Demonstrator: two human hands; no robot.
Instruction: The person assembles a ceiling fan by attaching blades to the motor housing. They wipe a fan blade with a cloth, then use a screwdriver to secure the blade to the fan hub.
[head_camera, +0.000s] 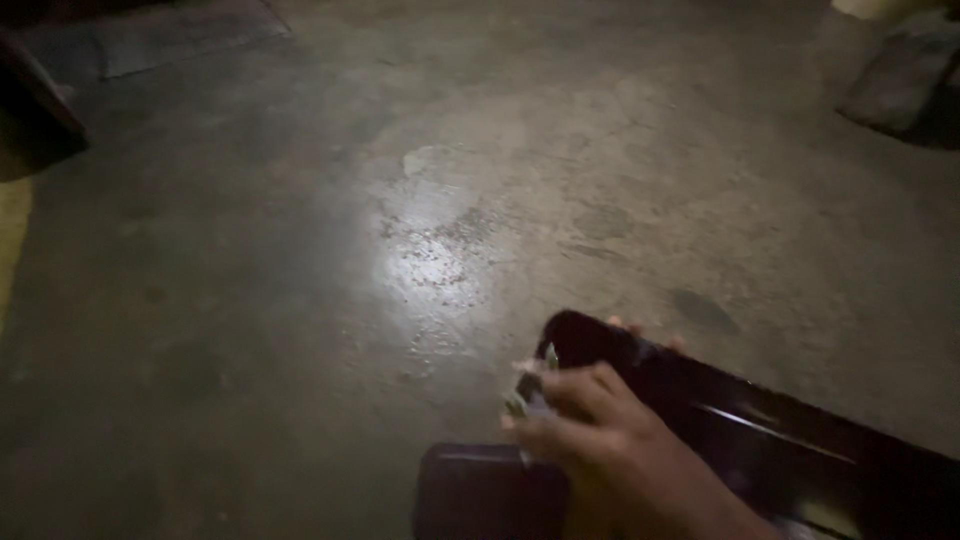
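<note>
Our left hand (610, 430) clenches a small pale scrap (527, 392) beside the long black panel (760, 430). Fingertips (640, 330), probably our right hand's, curl over the panel's far edge; that grip we cannot tell.

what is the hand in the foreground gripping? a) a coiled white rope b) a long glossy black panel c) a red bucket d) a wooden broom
b: the hand is wrapped over the rounded end of a long, glossy black panel, with fingertips showing past its far edge, above a bare concrete floor.
</note>
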